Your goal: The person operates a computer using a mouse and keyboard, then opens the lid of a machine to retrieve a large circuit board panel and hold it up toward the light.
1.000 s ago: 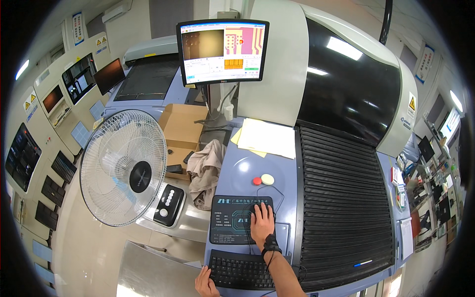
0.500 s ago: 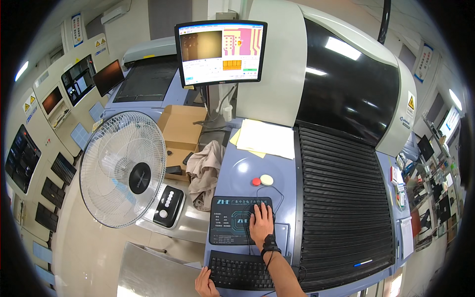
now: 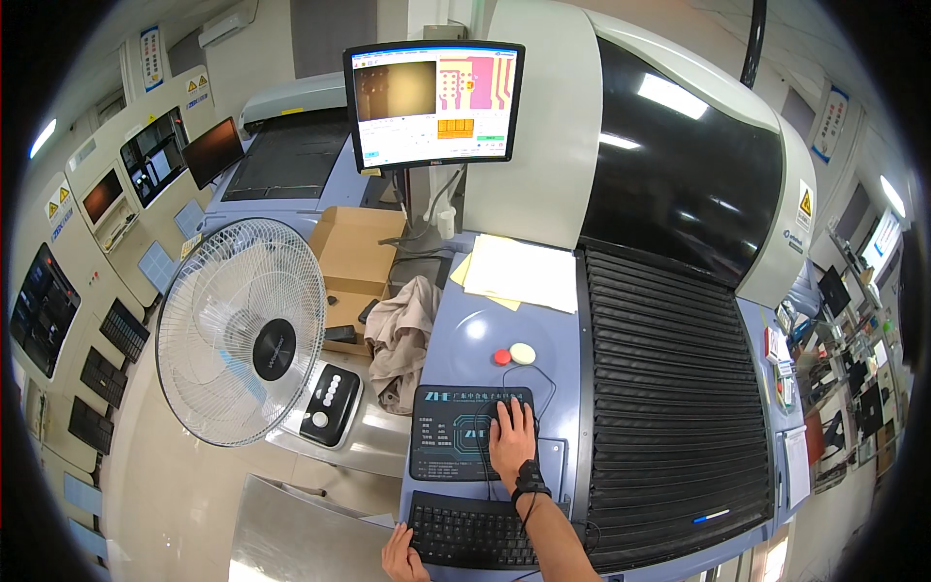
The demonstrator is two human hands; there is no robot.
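My right hand [image 3: 512, 444] rests on the mouse pad [image 3: 441, 448], its fingers over a dark computer mouse that is almost wholly hidden beneath them. From the fingertips a thin cable runs away across the blue bench. A black band sits on that wrist. At the left end of the black keyboard [image 3: 470, 532], my left hand [image 3: 401, 555] lies with its fingers stretched and apart, holding nothing, fingertips by the keyboard's edge. Above the bench, a lit monitor [image 3: 398, 141] shows a dark brown camera picture beside a pink and yellow circuit pattern.
Beyond the mouse pad are a red button [image 3: 501, 357], a pale button [image 3: 523, 353] and paper sheets [image 3: 524, 270]. Black ridged bellows [image 3: 669, 407] run along the right. A standing fan [image 3: 240, 330], crumpled cloth [image 3: 400, 335] and open cardboard box [image 3: 354, 247] stand left.
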